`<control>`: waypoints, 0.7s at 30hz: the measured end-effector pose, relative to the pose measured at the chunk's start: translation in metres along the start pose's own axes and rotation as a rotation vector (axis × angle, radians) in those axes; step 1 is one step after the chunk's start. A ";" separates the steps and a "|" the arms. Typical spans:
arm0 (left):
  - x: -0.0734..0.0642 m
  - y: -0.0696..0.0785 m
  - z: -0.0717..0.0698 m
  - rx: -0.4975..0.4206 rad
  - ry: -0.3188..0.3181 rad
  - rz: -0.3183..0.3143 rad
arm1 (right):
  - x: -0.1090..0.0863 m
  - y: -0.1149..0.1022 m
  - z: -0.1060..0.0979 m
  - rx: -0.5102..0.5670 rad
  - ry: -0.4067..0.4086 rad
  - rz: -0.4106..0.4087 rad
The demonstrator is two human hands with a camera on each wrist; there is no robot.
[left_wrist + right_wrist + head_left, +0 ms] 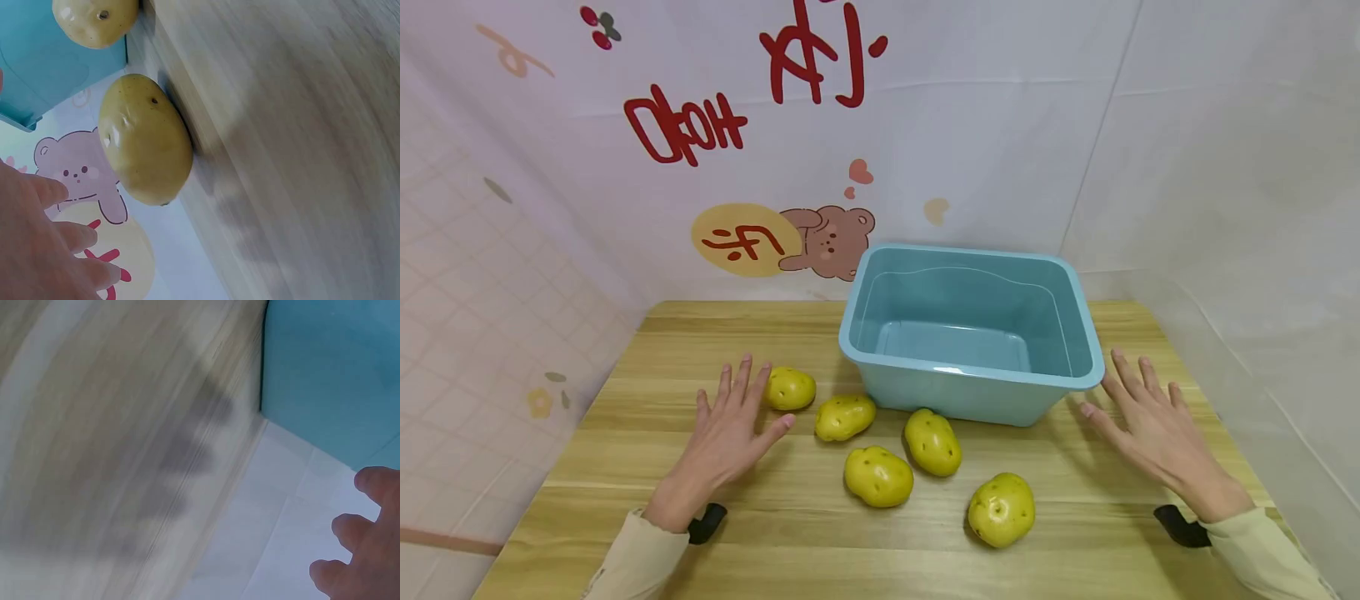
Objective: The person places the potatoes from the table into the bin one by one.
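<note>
My left hand (pixel 727 435) is spread with straight fingers above the table's left side, its index fingertip overlapping the leftmost potato (pixel 792 389) in the head view. That potato (pixel 145 140) looms large in the left wrist view, apart from the fingers. On the other side, my right hand (pixel 1157 429) hovers with fingers spread beside the right end of a light blue plastic tub (pixel 955 387). Nothing is held in either hand. More yellow potatoes lie in front of the tub: one (pixel 846 417) near its left corner, others (pixel 932 442) (pixel 878 477) at the middle, and one (pixel 1001 509) nearest me.
The tub stands upright at the back of the wooden table (pixel 790 550), and its bare floor shows. A white printed cloth (pixel 1000 125) hangs behind the table and along both sides. Dark wrist straps (pixel 706 523) show at both cuffs.
</note>
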State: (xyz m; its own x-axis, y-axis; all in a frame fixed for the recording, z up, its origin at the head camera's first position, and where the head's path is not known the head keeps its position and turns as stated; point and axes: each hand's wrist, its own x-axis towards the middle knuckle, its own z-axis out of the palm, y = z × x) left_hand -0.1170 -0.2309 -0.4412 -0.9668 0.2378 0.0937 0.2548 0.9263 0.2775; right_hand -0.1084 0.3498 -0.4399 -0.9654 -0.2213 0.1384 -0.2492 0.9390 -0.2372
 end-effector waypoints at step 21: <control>0.025 0.045 -0.011 -0.082 0.047 0.077 | -0.023 -0.024 -0.008 0.029 -0.019 -0.077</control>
State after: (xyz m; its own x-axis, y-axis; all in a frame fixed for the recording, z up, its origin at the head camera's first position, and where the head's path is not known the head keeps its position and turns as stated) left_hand -0.1294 -0.1862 -0.4162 -0.9427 0.2917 0.1621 0.3311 0.8783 0.3448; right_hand -0.0795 0.3349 -0.4297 -0.9445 -0.2976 0.1391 -0.3245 0.9110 -0.2544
